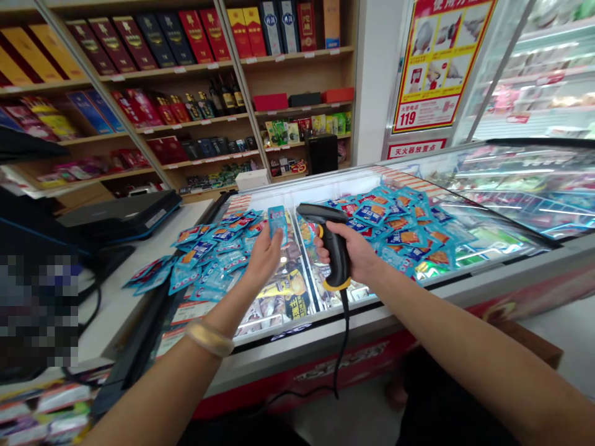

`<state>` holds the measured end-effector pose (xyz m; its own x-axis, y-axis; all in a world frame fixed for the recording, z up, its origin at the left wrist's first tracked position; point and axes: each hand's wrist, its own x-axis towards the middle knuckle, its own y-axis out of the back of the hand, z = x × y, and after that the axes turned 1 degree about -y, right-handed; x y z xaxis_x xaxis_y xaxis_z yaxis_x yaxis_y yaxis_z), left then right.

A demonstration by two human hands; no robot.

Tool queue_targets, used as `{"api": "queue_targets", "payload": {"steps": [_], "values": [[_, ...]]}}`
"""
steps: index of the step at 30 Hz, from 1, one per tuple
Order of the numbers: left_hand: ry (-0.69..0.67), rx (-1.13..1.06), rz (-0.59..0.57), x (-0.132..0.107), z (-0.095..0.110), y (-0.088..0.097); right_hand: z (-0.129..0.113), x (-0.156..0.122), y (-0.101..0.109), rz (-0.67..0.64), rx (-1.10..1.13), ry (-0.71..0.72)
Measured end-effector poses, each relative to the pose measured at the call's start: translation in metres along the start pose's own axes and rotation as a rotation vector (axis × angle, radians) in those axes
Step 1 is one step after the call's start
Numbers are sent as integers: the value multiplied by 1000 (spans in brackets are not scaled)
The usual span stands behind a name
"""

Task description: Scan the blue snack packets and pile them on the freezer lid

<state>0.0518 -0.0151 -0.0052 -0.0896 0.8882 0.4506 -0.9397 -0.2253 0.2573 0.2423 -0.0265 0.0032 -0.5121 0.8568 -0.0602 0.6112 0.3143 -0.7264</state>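
My left hand (pixel 264 255) holds a small blue snack packet (pixel 277 222) upright over the glass lid of a chest freezer (pixel 288 334). My right hand (pixel 356 251) grips a black barcode scanner (pixel 331 243) with a yellow trim, its head pointing left toward the packet. The scanner's black cable (pixel 343 347) hangs down in front of the freezer. A heap of blue packets (pixel 204 254) lies to the left of my left hand. A second heap of blue and orange packets (pixel 400 226) lies to the right of the scanner.
A white counter (pixel 139 260) with a black cash register (pixel 121 214) and cables stands at the left. Shelves of boxed bottles and goods (pixel 195 93) fill the back wall. A red safety poster (pixel 439 62) and a refrigerated display (pixel 534 80) stand at the right.
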Motion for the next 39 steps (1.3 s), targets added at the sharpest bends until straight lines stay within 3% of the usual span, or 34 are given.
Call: {"api": "queue_targets", "payload": {"steps": [3, 9, 14, 18, 20, 24, 30, 35, 39], "values": [[-213, 289, -166, 22, 16, -36, -32, -20, 21, 59, 27, 146], [-416, 578, -344, 58, 42, -124, -83, -60, 74, 220, 51, 312], [-378, 804, -446, 67, 46, -177, -96, -81, 104, 312, 100, 365], [-309, 890, -605, 69, 50, -191, -97, -87, 114, 348, 93, 370], [-321, 868, -590, 68, 53, -186, -97, -88, 114, 336, 79, 374], [-386, 753, -414, 65, 50, -156, -94, -83, 104, 304, 70, 372], [-367, 692, -140, 59, 5, -68, -74, -57, 68, 213, 45, 311], [-188, 823, 0, 47, -27, 14, -38, -16, 25, 99, 18, 169], [41, 1000, 25, 32, -34, 47, -9, 21, -1, 41, -5, 31]]}}
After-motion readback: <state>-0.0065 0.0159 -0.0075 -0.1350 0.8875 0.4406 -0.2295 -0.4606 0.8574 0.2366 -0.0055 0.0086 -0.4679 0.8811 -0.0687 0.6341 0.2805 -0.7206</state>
